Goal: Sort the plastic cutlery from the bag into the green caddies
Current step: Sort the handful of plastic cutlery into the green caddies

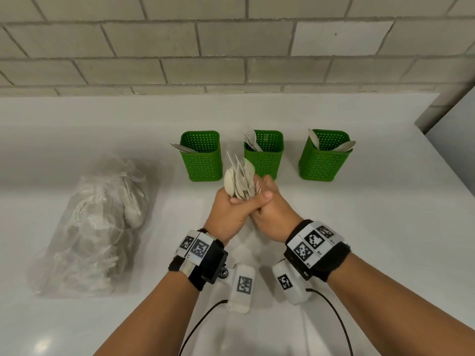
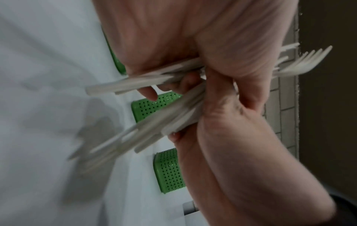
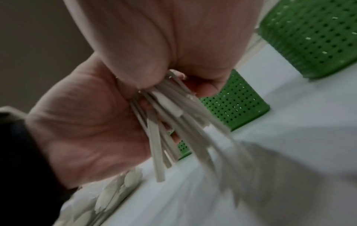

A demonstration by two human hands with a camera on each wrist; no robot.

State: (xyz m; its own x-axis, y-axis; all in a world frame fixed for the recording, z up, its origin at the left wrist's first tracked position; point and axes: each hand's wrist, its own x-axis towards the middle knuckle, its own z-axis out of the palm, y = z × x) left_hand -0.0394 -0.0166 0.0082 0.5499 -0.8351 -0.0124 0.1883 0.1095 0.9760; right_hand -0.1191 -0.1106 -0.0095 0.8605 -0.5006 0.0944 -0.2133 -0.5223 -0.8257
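Observation:
Both hands meet above the white counter [image 1: 359, 227] and grip one mixed bundle of pale plastic cutlery [image 1: 240, 178] by the handles. My left hand [image 1: 228, 209] wraps it from the left, my right hand [image 1: 273, 205] from the right. Spoon bowls and fork tines fan upward; the handles [image 3: 173, 122] splay out below the fists. Three green perforated caddies stand behind: the left caddy [image 1: 203, 158] holds flat blade-like pieces, the middle caddy [image 1: 264, 155] holds forks, the right caddy [image 1: 325, 158] holds spoons. The clear bag [image 1: 100, 227], with more cutlery in it, lies at the left.
A grey brick wall [image 1: 231, 47] runs behind the counter. The counter's right edge [image 1: 442, 160] slants past the right caddy. Two white tagged devices [image 1: 243, 286] with black cables lie on the counter under my wrists.

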